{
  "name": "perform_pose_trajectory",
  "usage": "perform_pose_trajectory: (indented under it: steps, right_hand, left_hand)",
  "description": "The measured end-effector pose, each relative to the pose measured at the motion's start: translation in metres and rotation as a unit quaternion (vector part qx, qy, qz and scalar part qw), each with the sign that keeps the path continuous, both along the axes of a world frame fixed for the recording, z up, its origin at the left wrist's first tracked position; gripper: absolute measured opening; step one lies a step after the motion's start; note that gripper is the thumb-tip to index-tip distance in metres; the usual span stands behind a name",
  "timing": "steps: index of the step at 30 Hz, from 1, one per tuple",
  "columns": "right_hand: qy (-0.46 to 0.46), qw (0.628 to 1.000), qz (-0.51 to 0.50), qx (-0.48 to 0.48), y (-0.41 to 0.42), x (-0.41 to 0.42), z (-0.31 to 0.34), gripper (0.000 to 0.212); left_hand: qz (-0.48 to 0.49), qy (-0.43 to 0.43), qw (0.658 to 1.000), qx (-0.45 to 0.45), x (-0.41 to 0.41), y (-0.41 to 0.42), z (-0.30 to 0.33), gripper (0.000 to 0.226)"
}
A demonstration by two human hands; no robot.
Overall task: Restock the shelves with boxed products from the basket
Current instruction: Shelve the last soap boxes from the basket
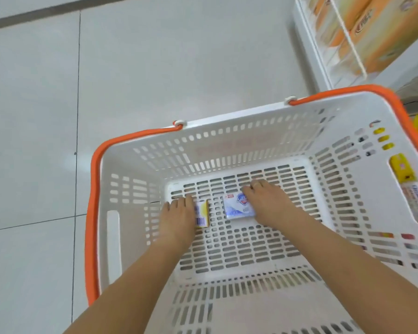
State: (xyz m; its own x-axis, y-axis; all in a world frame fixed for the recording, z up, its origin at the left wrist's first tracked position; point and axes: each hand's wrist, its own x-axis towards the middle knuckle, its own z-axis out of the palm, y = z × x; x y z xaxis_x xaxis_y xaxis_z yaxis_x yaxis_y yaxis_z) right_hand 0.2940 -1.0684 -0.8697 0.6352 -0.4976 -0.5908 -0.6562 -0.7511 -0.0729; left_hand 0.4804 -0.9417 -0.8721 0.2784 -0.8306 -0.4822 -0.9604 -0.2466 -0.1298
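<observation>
A: Boxed products, two of them, lie flat on the slotted floor of the white basket (130, 213), just apart from each other, toward its far half. How much of each shows?

B: Not all. The yellow-and-white box (202, 214) is half covered by the left hand (177, 219); only its right strip with a barcode shows. The blue-and-white soap box (238, 205) has its right end under the right hand (269, 206), and its print is too blurred to read beyond a shield logo.

A: What is cut off?

B: The basket's near wall and right side run out of frame. The shelf (307, 44) at top right is cropped, with orange packs (362, 32) behind a white wire rail, smeared by blur. More goods show only as colours through the basket's right wall.

A: Room to move?

B: The rest of the basket floor is bare around both boxes, and the orange handles (93, 189) lie folded down along the rim. Grey tile floor (155, 68) spreads wide to the left.

A: And the hands?

B: The left hand lies palm down on the yellow box, fingers together and bent over its far edge. The right hand's fingers curl over the soap box's right end. Whether either has a firm grip, I cannot tell.
</observation>
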Motion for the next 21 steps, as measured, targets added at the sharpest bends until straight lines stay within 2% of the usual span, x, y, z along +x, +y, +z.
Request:
perform_pose_trajectory:
  steps: [2, 3, 4, 5, 6, 7, 8, 9, 10, 11, 13, 15, 17, 21]
  right_hand:
    - [-0.023, 0.996, -0.067, 0.054, 0.006, -0.016, 0.011, 0.058]
    - [-0.037, 0.99, -0.108, 0.084, 0.007, -0.025, 0.021, 0.055]
    - [-0.051, 0.981, -0.15, 0.113, 0.009, -0.034, 0.034, 0.052]
    - [-0.072, 0.97, -0.189, 0.138, 0.01, -0.042, 0.048, 0.05]
    - [-0.096, 0.956, -0.227, 0.157, 0.012, -0.051, 0.064, 0.051]
    - [-0.125, 0.943, -0.26, 0.166, 0.015, -0.058, 0.083, 0.052]
    - [-0.152, 0.93, -0.29, 0.17, 0.02, -0.065, 0.104, 0.053]
    - [-0.178, 0.916, -0.317, 0.169, 0.025, -0.071, 0.126, 0.053]
    - [-0.205, 0.904, -0.338, 0.164, 0.032, -0.076, 0.149, 0.052]
    - [-0.228, 0.895, -0.353, 0.151, 0.04, -0.082, 0.171, 0.051]
    - [-0.256, 0.891, -0.36, 0.104, 0.058, -0.092, 0.214, 0.052]
    - [-0.288, 0.887, -0.357, 0.045, 0.074, -0.101, 0.252, 0.055]
    - [-0.326, 0.874, -0.361, -0.01, 0.092, -0.109, 0.288, 0.054]
    - [-0.404, 0.831, -0.369, -0.098, 0.133, -0.124, 0.352, 0.057]
  left_hand:
    - [0.059, 0.056, 0.997, -0.002, -0.004, 0.001, 0.012, 0.058]
    - [0.136, 0.125, 0.983, -0.022, -0.006, 0.001, 0.022, 0.055]
    - [0.243, 0.226, 0.943, -0.039, -0.009, 0.001, 0.037, 0.052]
    - [0.356, 0.348, 0.867, -0.042, -0.014, 0.001, 0.053, 0.048]
    - [0.448, 0.467, 0.761, -0.034, -0.019, 0.003, 0.07, 0.043]
    - [0.499, 0.557, 0.664, -0.018, -0.025, 0.006, 0.087, 0.04]
    - [0.52, 0.623, 0.585, -0.006, -0.03, 0.011, 0.103, 0.04]
    - [0.529, 0.671, 0.52, -0.002, -0.037, 0.016, 0.121, 0.042]
    - [0.534, 0.702, 0.47, -0.001, -0.043, 0.022, 0.137, 0.047]
    - [0.535, 0.725, 0.435, -0.001, -0.05, 0.026, 0.153, 0.053]
    - [0.523, 0.76, 0.386, -0.013, -0.063, 0.035, 0.186, 0.059]
    - [0.494, 0.791, 0.361, -0.025, -0.076, 0.041, 0.222, 0.058]
    - [0.46, 0.812, 0.357, -0.047, -0.087, 0.046, 0.258, 0.057]
    - [0.384, 0.838, 0.374, -0.103, -0.11, 0.058, 0.322, 0.053]
